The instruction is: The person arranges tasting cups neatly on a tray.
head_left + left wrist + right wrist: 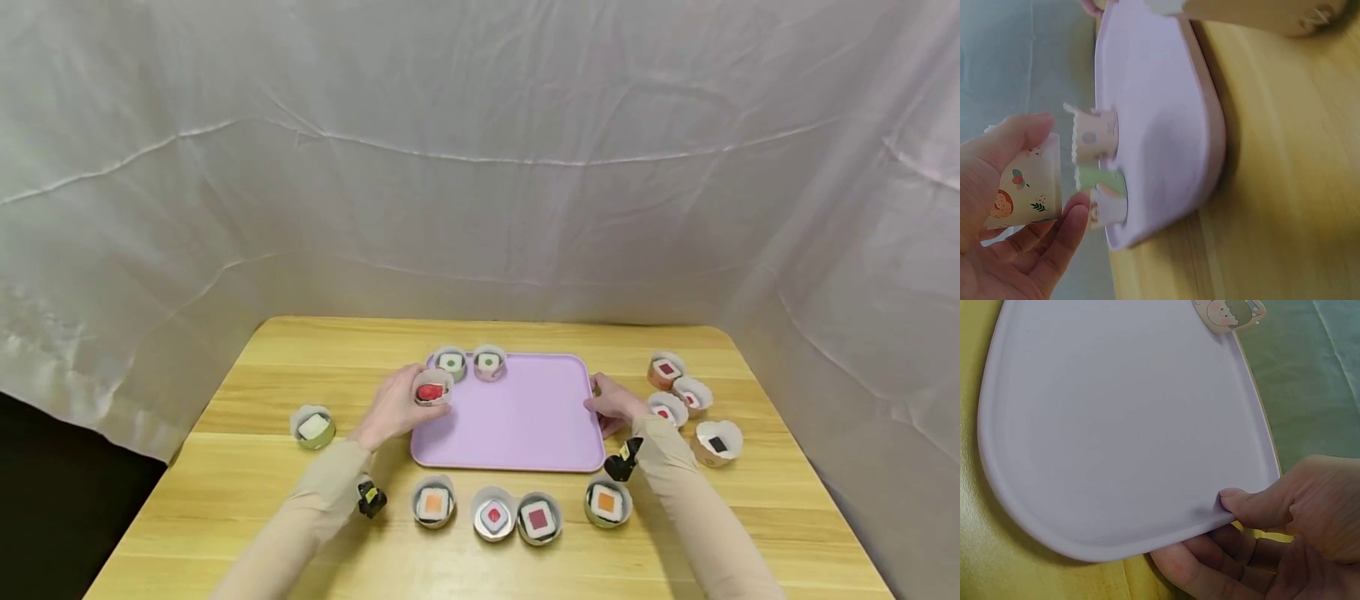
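Observation:
In the head view my left hand (pixel 395 407) holds a paper cup (pixel 432 388) with a red-topped piece in it, above the left part of a lilac tray (pixel 525 417). The left wrist view shows the thumb and fingers around this printed cup (pixel 1029 187). Two more cups, one green (pixel 451 365) and one pink (pixel 490 364), stand side by side at the tray's far left corner, each with a green-centred white piece. My right hand (pixel 617 403) grips the tray's right edge; in the right wrist view its thumb (pixel 1254 505) lies on the rim and its fingers are beneath.
Along the near side stand cups with orange (pixel 433 502), red (pixel 493 514), dark red (pixel 538 518) and orange (pixel 608 502) centres. Several cups (pixel 666 370) cluster at the right, one with a black centre (pixel 717 443). A green cup (pixel 312 427) sits at the left. Grey cloth surrounds the wooden table.

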`<state>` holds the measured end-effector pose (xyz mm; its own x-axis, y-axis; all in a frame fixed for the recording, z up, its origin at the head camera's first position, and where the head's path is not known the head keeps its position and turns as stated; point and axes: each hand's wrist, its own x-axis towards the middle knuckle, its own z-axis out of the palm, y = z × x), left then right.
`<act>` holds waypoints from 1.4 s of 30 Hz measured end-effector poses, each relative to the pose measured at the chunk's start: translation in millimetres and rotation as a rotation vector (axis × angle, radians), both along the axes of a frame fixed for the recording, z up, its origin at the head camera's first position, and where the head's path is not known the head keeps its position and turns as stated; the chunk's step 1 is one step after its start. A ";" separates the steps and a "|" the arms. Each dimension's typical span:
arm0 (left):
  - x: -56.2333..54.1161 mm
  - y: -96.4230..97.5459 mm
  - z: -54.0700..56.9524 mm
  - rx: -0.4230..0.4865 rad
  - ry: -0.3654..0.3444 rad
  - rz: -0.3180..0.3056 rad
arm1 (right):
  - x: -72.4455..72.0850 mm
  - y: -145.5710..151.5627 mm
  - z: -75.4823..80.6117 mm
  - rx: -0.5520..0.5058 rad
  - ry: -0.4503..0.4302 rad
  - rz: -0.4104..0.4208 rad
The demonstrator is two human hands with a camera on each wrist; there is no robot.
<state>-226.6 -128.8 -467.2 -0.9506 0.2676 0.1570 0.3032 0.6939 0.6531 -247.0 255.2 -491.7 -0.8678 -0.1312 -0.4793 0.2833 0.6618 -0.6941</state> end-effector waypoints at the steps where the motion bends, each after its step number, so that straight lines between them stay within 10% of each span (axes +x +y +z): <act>1: -0.3 3.0 0.1 0.006 0.000 -0.011 | 0.3 -0.2 0.0 0.000 0.001 0.001; 25: -12.3 63.1 -5.7 -0.004 0.021 -0.227 | 2.4 -1.6 2.8 0.014 -0.008 -0.024; 42: -23.4 95.2 -2.7 -0.103 0.054 -0.248 | 2.3 -2.6 3.8 0.023 -0.015 -0.019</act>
